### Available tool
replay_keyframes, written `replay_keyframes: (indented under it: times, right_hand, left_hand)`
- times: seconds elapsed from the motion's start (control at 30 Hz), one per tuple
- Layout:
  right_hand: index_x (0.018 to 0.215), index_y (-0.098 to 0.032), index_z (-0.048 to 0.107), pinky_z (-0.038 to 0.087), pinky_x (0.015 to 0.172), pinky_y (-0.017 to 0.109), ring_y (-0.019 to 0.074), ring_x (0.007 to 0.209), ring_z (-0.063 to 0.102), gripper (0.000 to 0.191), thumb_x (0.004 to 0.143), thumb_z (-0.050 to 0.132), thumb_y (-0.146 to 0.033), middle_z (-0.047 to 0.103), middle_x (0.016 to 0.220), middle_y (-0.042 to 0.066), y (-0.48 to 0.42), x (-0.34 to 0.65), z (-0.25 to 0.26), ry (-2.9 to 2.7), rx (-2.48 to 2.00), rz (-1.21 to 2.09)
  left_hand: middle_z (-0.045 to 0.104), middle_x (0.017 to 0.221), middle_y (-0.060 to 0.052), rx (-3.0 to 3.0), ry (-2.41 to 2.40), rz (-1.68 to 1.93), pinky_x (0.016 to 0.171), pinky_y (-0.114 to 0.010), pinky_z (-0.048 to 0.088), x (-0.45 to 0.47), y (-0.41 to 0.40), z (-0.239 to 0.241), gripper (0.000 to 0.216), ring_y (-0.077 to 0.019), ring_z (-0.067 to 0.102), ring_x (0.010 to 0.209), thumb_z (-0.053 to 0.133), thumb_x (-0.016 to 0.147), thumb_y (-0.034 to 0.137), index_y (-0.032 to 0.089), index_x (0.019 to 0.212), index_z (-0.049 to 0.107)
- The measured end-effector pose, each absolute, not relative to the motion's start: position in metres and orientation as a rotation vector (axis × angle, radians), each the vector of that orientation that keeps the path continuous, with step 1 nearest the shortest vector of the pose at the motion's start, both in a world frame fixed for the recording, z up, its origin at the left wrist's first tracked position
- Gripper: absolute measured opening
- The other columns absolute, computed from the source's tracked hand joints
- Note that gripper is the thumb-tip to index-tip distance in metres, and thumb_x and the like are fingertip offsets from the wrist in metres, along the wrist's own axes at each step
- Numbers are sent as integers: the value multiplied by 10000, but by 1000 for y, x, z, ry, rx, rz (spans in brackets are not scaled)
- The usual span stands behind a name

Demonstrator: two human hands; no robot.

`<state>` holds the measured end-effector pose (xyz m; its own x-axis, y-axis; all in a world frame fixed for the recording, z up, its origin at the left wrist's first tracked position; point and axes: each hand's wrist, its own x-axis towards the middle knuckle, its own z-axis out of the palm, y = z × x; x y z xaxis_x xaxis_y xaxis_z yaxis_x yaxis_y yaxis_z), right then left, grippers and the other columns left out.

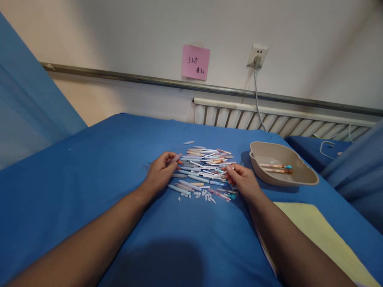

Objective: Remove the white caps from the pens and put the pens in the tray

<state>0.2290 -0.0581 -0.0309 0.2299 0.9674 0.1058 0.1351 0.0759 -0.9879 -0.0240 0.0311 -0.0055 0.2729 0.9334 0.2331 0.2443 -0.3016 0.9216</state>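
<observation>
A heap of pens and loose pen parts [203, 167] lies on the blue table cover [104, 171]. My left hand [160, 171] rests at the heap's left edge, fingers curled round a pale pen barrel [176, 158]. At the heap's right edge my right hand [243, 179] is closed in a pinch on a thin white piece whose tip shows [221, 174]. Small white caps [203, 194] are scattered in front of the heap.
A beige tray [299, 179] with two orange pens [275, 168] stands to the right. A yellow sheet [317, 235] lies near my right forearm. Behind are a radiator [269, 119], a rail, a pink note [196, 61] and a wall socket with cable [256, 56].
</observation>
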Motion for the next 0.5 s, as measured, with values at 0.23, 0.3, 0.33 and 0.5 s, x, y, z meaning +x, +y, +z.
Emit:
replay_keyframes:
  times: [0.23,0.3,0.33,0.5]
  right_hand:
    - [768,-150,662,336,450,216,93,470,451,427,732,596,-571,578,596,3,-58,228,-32,-1176,-1339,900]
    - [790,-151,668,335,453,216,92,471,449,422,733,600,-564,574,597,-2,-59,228,-32,-1157,-1325,914]
    - [800,-152,670,335,456,216,91,473,448,418,736,601,-559,571,598,-5,-59,228,-32,-1146,-1317,921]
    - [806,-156,671,343,467,218,92,479,452,409,739,605,-553,571,600,-11,-59,229,-31,-1112,-1315,920]
  left_hand:
    - [583,708,19,1745,1074,1078,605,-232,397,-25,31,-5,126,-120,524,629,564,756,300,185,782,517]
    - [551,672,31,1786,1080,1055,573,-224,369,-25,29,-2,113,-115,495,600,552,753,292,186,771,518]
    - [538,661,35,1811,1087,1042,567,-223,361,-25,27,-1,114,-115,485,596,548,751,294,185,776,523]
    - [511,654,31,2020,1146,873,557,-227,336,-23,19,5,193,-121,453,601,537,761,350,166,789,589]
